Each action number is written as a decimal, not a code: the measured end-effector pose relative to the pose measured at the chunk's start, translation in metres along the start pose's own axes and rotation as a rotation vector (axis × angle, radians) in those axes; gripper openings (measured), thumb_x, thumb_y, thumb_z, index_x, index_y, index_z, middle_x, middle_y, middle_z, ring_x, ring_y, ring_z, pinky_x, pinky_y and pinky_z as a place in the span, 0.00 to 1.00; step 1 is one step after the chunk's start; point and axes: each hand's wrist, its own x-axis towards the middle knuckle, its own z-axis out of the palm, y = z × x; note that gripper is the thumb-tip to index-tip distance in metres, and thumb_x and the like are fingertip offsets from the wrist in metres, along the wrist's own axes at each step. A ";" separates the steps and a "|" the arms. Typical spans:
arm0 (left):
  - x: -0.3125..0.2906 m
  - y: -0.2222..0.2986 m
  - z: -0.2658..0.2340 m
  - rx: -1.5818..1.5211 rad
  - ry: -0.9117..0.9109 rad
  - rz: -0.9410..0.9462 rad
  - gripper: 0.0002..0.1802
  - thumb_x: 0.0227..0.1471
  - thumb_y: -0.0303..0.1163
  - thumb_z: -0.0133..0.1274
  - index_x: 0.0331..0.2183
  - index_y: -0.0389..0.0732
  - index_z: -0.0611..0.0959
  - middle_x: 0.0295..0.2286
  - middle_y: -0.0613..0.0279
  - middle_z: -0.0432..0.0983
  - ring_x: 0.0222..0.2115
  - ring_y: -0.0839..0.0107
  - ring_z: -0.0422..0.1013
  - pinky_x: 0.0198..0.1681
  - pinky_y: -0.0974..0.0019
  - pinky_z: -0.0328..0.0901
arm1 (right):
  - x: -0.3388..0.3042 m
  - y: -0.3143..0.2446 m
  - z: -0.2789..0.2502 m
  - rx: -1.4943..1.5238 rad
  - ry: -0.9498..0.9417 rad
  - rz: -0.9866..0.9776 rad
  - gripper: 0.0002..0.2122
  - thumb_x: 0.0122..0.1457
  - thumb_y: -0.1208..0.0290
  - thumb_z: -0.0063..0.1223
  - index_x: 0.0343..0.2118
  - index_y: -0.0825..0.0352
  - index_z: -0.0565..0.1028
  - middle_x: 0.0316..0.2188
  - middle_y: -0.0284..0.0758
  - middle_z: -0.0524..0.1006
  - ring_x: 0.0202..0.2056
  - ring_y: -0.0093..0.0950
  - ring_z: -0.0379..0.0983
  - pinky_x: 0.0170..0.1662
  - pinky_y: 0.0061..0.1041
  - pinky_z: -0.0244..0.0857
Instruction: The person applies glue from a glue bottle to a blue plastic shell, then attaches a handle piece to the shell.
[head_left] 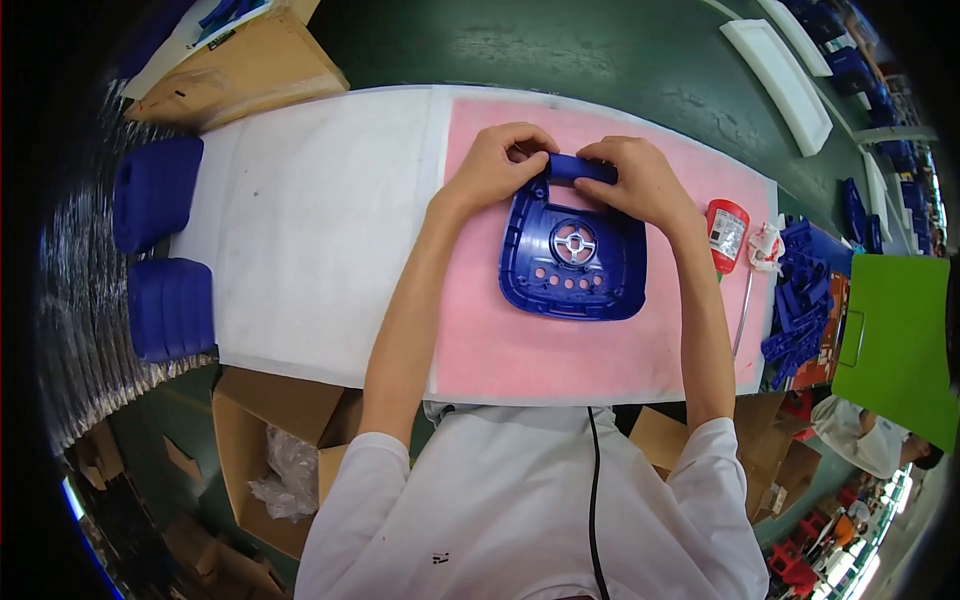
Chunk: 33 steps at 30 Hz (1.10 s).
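A blue plastic housing (pixel 520 262) lies with its hollow inside up on the pink mat (pixel 480 350). It has a handle at its far end, a round spoked opening and a row of holes. Near the handle's left corner, the fingers of my left hand (pixel 497 170) are pinched together against the housing. My right hand (pixel 640 180) grips the handle from its right side, with fingers over and under the bar. Anything small between the fingertips is hidden.
Right of the mat are a red bottle (pixel 727 232), a thin metal rod (pixel 743 310), crumpled white material (pixel 766 247) and a pile of blue strips (pixel 800 300). Two blue shells (pixel 170 310) sit at the table's left edge. An open carton (pixel 240 440) stands below.
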 end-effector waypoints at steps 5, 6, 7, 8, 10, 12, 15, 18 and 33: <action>0.000 0.010 0.008 0.109 0.009 0.078 0.11 0.42 0.27 0.61 0.32 0.36 0.82 0.28 0.64 0.78 0.27 0.78 0.71 0.32 0.73 0.67 | -0.002 0.009 0.003 0.016 0.121 0.039 0.14 0.44 0.63 0.64 0.29 0.68 0.80 0.24 0.41 0.78 0.29 0.40 0.75 0.36 0.35 0.68; 0.000 0.011 0.009 0.100 0.004 0.080 0.12 0.41 0.27 0.62 0.32 0.36 0.83 0.28 0.64 0.79 0.27 0.77 0.71 0.33 0.73 0.68 | 0.000 0.007 0.001 -0.022 0.082 0.047 0.14 0.44 0.63 0.64 0.29 0.69 0.79 0.25 0.41 0.78 0.29 0.39 0.75 0.34 0.34 0.68; 0.000 0.011 0.009 0.091 0.000 0.083 0.13 0.40 0.27 0.63 0.33 0.36 0.83 0.28 0.64 0.79 0.27 0.77 0.72 0.34 0.73 0.68 | 0.002 0.006 0.001 -0.061 0.043 0.055 0.14 0.44 0.63 0.64 0.28 0.69 0.79 0.25 0.42 0.78 0.29 0.39 0.75 0.33 0.32 0.67; 0.000 0.010 0.008 0.092 -0.002 0.081 0.13 0.40 0.27 0.63 0.33 0.36 0.83 0.28 0.64 0.79 0.27 0.77 0.72 0.34 0.73 0.68 | 0.003 0.007 0.003 -0.058 0.044 0.056 0.14 0.44 0.63 0.64 0.28 0.69 0.79 0.25 0.42 0.78 0.29 0.39 0.75 0.33 0.32 0.67; 0.001 0.008 0.003 0.057 -0.045 -0.007 0.15 0.41 0.25 0.63 0.36 0.35 0.82 0.32 0.64 0.78 0.32 0.76 0.72 0.38 0.71 0.67 | 0.005 0.007 0.006 -0.074 0.087 0.018 0.15 0.43 0.61 0.65 0.26 0.69 0.78 0.24 0.41 0.77 0.27 0.38 0.74 0.31 0.33 0.66; 0.002 0.008 0.003 0.072 -0.048 -0.009 0.15 0.41 0.25 0.63 0.36 0.35 0.82 0.32 0.63 0.78 0.33 0.76 0.72 0.39 0.71 0.67 | 0.004 0.007 0.006 -0.056 0.092 0.020 0.14 0.43 0.61 0.65 0.26 0.69 0.78 0.24 0.41 0.77 0.27 0.38 0.74 0.31 0.33 0.66; 0.002 0.012 0.002 0.107 -0.055 -0.014 0.15 0.41 0.24 0.63 0.36 0.35 0.81 0.32 0.63 0.78 0.33 0.76 0.72 0.39 0.71 0.67 | 0.006 0.007 0.004 -0.040 0.072 0.025 0.14 0.43 0.61 0.65 0.26 0.68 0.78 0.23 0.41 0.78 0.27 0.39 0.74 0.32 0.34 0.67; 0.001 0.012 0.003 0.103 -0.066 -0.008 0.15 0.42 0.24 0.62 0.36 0.35 0.81 0.32 0.63 0.78 0.33 0.76 0.72 0.39 0.71 0.67 | 0.005 0.008 0.003 0.020 0.043 0.042 0.14 0.42 0.62 0.65 0.27 0.68 0.79 0.23 0.41 0.78 0.28 0.39 0.75 0.33 0.34 0.68; -0.004 0.016 -0.008 -0.611 -0.015 0.131 0.18 0.46 0.26 0.60 0.42 0.33 0.80 0.40 0.57 0.77 0.43 0.68 0.72 0.49 0.66 0.66 | -0.029 -0.007 0.000 0.031 0.558 -0.209 0.12 0.47 0.75 0.63 0.37 0.68 0.79 0.36 0.39 0.80 0.35 0.35 0.79 0.37 0.27 0.73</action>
